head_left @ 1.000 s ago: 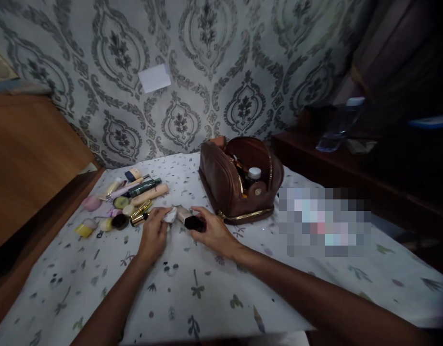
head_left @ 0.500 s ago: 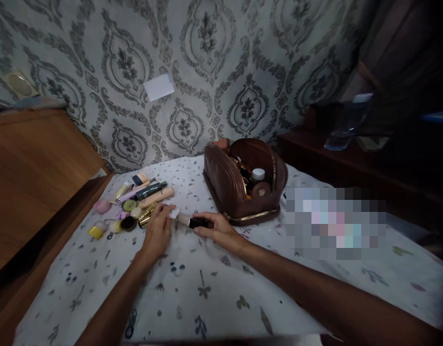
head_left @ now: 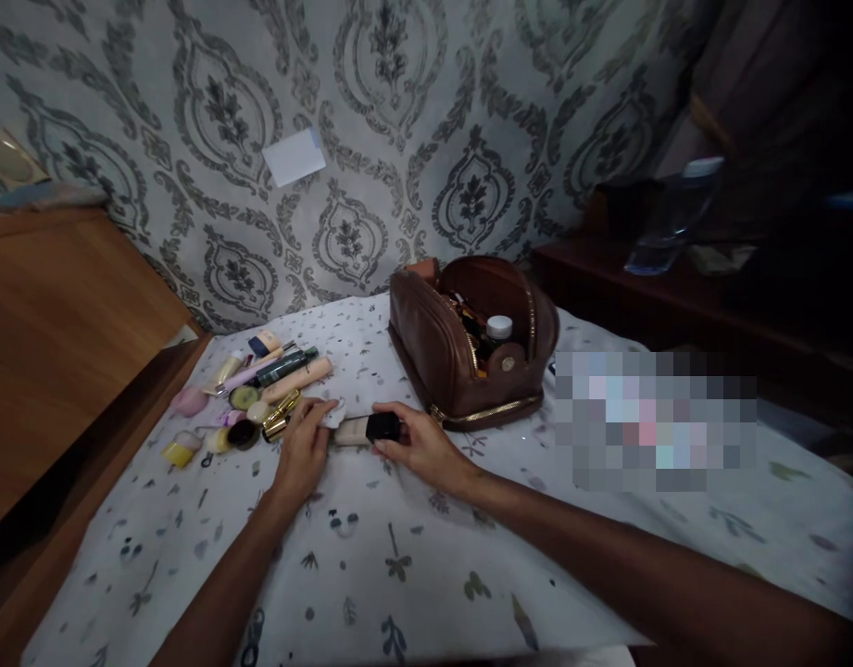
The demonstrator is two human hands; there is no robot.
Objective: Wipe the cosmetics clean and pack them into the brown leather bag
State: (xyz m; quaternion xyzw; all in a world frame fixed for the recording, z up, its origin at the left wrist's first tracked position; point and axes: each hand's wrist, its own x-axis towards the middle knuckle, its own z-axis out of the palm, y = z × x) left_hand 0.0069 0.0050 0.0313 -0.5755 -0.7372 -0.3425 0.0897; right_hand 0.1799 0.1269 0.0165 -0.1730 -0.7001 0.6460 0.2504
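Observation:
My right hand (head_left: 419,445) grips a beige cosmetic bottle (head_left: 353,431) by its black cap, holding it sideways just above the patterned white cloth (head_left: 398,556). My left hand (head_left: 302,445) is closed on a small white tissue (head_left: 332,412) pressed against the bottle's other end. Just left of my left hand lies a cluster of several cosmetics (head_left: 252,394): tubes, small jars, a gold lipstick and sponges. An open brown leather pouch (head_left: 468,347) stands behind my right hand with bottles inside.
A wooden cabinet (head_left: 57,306) flanks the cloth on the left. Patterned wallpaper with a white note (head_left: 294,156) rises behind. A dark shelf (head_left: 676,296) at the right carries a plastic water bottle (head_left: 669,232). A blurred patch lies right of the pouch.
The bottle has turned in my right hand, so its black cap now faces me more squarely. My left hand has kept the tissue against it. The camera view has shifted slightly.

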